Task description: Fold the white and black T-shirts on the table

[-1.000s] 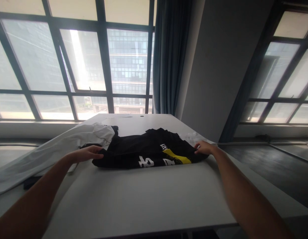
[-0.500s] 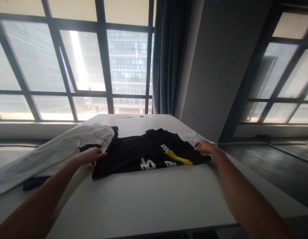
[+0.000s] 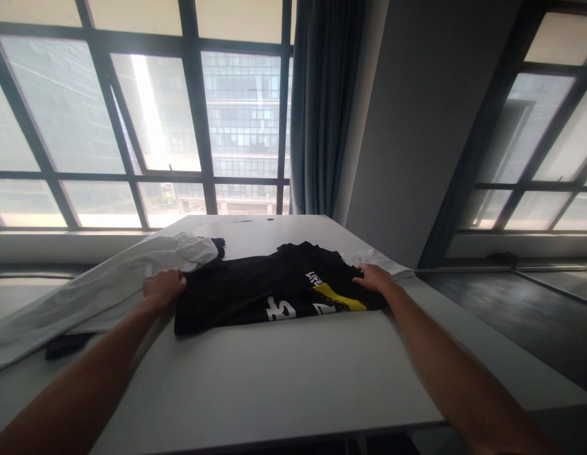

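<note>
A black T-shirt point(image 3: 246, 284) with white lettering and a yellow patch lies folded lengthwise on the white table point(image 3: 284, 385). At its left end, my left hand point(image 3: 164, 285) is closed on the far corner of the fabric. My right hand point(image 3: 375, 278) is at the other end, near the collar and sleeve, its fingertips pinching the black cloth. Part of the shirt's right end is hidden behind that hand and wrist.
White clothing point(image 3: 132, 268) with dark pieces is spread along the table's left side. Another white cloth point(image 3: 383, 262) lies beyond my right hand. A blue-grey curtain point(image 3: 319, 114) and large windows stand behind the table.
My left hand has moved left and slightly away, pulling the shirt's left end straighter. My right hand has shifted left, from the shirt's right tip inward along the cloth.
</note>
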